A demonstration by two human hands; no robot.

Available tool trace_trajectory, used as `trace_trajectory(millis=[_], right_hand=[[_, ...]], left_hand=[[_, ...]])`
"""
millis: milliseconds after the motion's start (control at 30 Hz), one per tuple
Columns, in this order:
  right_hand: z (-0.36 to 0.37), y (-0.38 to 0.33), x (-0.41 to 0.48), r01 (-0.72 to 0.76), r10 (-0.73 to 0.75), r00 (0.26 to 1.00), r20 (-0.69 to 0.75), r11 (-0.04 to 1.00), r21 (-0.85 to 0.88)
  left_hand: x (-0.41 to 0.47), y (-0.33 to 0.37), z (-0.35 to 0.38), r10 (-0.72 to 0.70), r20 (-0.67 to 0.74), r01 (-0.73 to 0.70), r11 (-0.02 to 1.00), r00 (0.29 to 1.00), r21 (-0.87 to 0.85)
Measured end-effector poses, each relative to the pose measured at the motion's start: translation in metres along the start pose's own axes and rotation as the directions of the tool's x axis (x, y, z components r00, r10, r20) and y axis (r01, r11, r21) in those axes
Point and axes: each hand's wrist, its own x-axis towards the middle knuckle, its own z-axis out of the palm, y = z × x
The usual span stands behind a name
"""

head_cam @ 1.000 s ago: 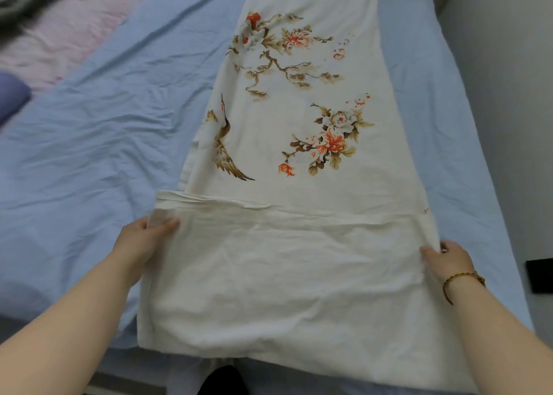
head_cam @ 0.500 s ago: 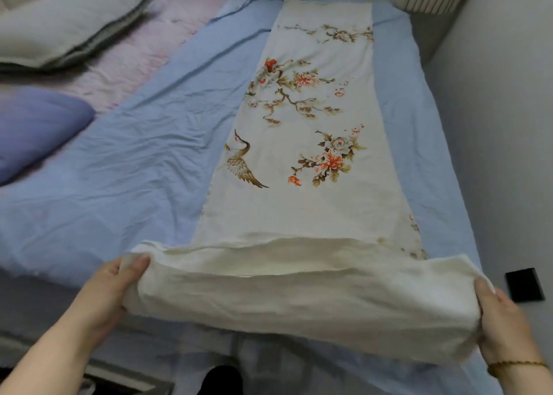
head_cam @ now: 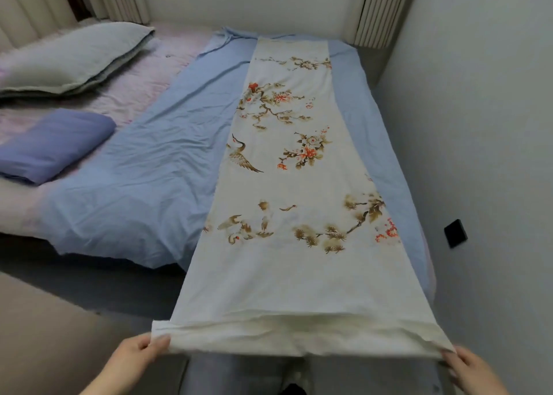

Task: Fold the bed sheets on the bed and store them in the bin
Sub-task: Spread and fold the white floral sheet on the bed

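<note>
Together, left hand (head_cam: 139,353) and right hand (head_cam: 469,369) pinch sheet (head_cam: 299,275).

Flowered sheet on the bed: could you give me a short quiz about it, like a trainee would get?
1. True or false: the flowered sheet lies bunched in a heap.
2. What does most of it lie on? A a bare floor; B a blue sheet; C a wooden table.
3. Fill in: the left hand and right hand each pinch a near ____ of it.
Key: 1 false; 2 B; 3 corner.
</note>
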Motion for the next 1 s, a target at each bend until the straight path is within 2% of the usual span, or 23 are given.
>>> trace_trajectory(millis=[100,167,233,333,433,533,733,867,1000], right_hand=[[-0.013,-0.019,-0.013,0.088,-0.068,0.994,-0.087,0.96,0.266],[-0.024,-0.028,-0.022,0.169,-0.117,0.977,-0.176,0.933,0.318],[-0.034,-0.017,-0.025,0.155,-0.1,0.978,-0.186,0.937,0.312],[-0.033,0.011,-0.022,0.101,-0.069,0.98,-0.187,0.981,0.163],[-0.034,0.04,0.004,0.035,-0.007,0.981,-0.191,0.989,0.142],[-0.031,0.044,0.017,0.03,-0.007,0.976,-0.218,0.994,0.103],[-0.019,-0.02,-0.006,0.089,-0.071,0.972,-0.223,0.994,0.071],[-0.009,-0.053,0.015,0.125,-0.138,0.949,-0.285,0.99,-0.063],[0.005,-0.081,0.064,0.126,-0.155,0.951,-0.268,0.985,-0.12]], left_hand=[[-0.013,0.029,-0.015,0.129,-0.115,-0.145,0.978,0.985,-0.15],[-0.018,0.035,-0.032,0.183,-0.154,-0.21,0.961,0.971,-0.182],[-0.027,0.022,-0.038,0.192,-0.115,-0.204,0.972,0.975,-0.112],[-0.038,-0.001,-0.032,0.155,-0.099,-0.156,0.988,0.983,-0.006],[-0.037,-0.004,-0.024,0.139,-0.09,-0.14,0.99,0.986,0.003],[-0.032,0.005,-0.021,0.138,-0.082,-0.138,0.99,0.987,0.008],[-0.01,0.036,-0.029,0.185,-0.113,-0.188,0.982,0.976,-0.016],[0.024,0.064,-0.025,0.208,-0.122,-0.209,0.978,0.971,0.004],[0.074,0.095,-0.009,0.179,-0.167,-0.183,0.983,0.97,-0.01]])
